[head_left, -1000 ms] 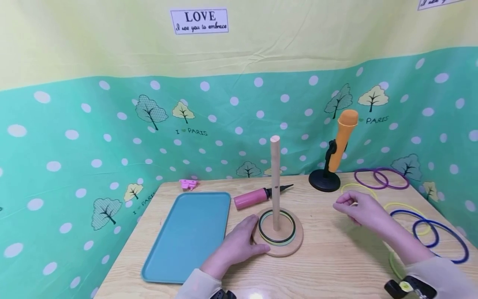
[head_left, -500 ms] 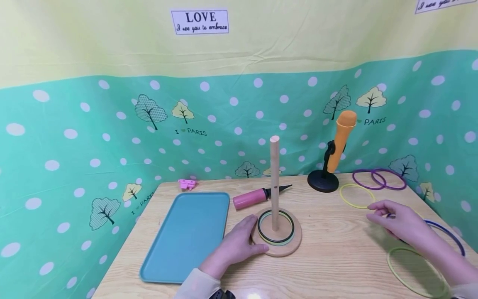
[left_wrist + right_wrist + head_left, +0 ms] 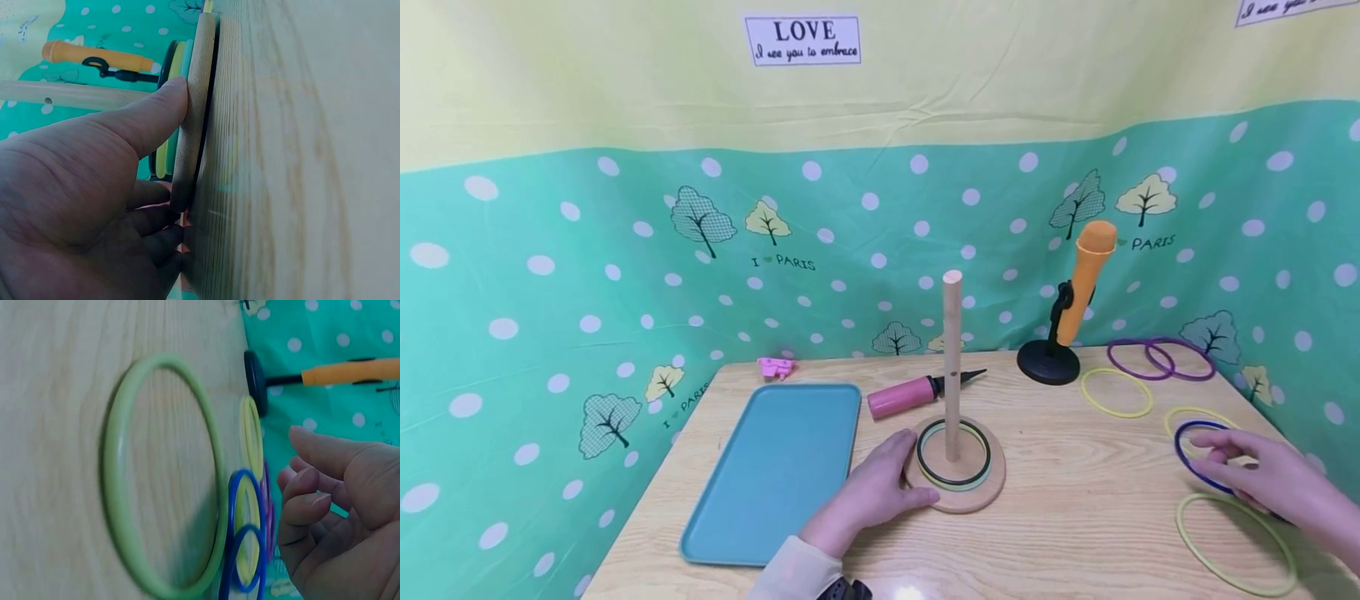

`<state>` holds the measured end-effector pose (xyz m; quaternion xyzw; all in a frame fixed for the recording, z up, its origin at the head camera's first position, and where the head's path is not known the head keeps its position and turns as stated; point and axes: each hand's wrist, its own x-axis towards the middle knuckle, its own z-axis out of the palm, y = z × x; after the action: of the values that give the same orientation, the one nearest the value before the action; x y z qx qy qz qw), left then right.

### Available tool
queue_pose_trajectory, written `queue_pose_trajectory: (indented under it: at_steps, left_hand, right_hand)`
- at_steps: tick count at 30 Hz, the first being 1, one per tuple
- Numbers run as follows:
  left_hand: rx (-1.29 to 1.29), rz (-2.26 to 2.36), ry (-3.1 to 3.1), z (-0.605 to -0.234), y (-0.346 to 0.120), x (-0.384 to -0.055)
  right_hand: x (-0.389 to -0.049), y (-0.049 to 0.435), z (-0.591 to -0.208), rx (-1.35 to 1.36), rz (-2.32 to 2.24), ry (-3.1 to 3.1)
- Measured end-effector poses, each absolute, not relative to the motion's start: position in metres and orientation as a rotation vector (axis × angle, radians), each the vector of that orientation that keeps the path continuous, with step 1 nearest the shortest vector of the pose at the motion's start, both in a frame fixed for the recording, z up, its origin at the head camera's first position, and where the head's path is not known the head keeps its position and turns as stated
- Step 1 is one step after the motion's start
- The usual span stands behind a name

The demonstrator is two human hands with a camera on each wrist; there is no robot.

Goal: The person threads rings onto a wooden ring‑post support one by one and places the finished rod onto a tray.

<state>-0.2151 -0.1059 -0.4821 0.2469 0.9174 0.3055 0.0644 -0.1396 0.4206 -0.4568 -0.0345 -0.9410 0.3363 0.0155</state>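
Note:
A wooden ring-toss stand (image 3: 952,367) rises upright from its round base at mid-table. Black, yellow and light green rings (image 3: 170,147) lie stacked around its post. My left hand (image 3: 880,492) holds the base's left edge, thumb on top and fingers at the rim. My right hand (image 3: 1273,471) is over the rings on the right, its fingers loosely bent and holding nothing. Below it in the head view, partly hidden, is a blue ring (image 3: 1178,450); the right wrist view shows two overlapping blue rings. Nearer me lies a light green ring (image 3: 114,475), apart from the hand.
A blue tray (image 3: 775,475) lies left of the stand. Behind the post is a pink hand pump (image 3: 902,398). An orange microphone (image 3: 1084,279) stands on a black base. Yellow rings (image 3: 1086,396) and purple rings (image 3: 1112,360) lie at the right; a small pink toy (image 3: 775,367) sits back left.
My right hand has moved right, from beside the stand to over the blue rings, uncovering the light green ring. My left hand has stayed on the base.

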Motion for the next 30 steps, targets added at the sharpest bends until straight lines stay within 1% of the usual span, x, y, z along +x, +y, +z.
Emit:
queue_pose_trajectory:
  at_steps: [4, 10, 17, 23, 30]
  left_hand:
    - [0.748, 0.918, 2.773, -0.483, -0.106, -0.216]
    - [0.738, 0.910, 2.774, -0.482, -0.106, -0.215]
    - [0.744, 0.909, 2.774, -0.481, -0.107, -0.215]
    - [0.730, 0.921, 2.762, -0.482, -0.107, -0.215]
    - [0.735, 0.922, 2.765, -0.482, -0.106, -0.215]
  right_hand:
    - [-0.135, 0.429, -0.464, -0.093, 1.065, -2.927]
    - [-0.129, 0.437, -0.475, 0.025, 0.892, -2.953]
    - [-0.129, 0.441, -0.484, 0.095, 0.805, -2.911]
    - [-0.132, 0.440, -0.486, 0.009, 0.745, -2.982]
    - [-0.137, 0.438, -0.489, -0.032, 0.714, -2.959]
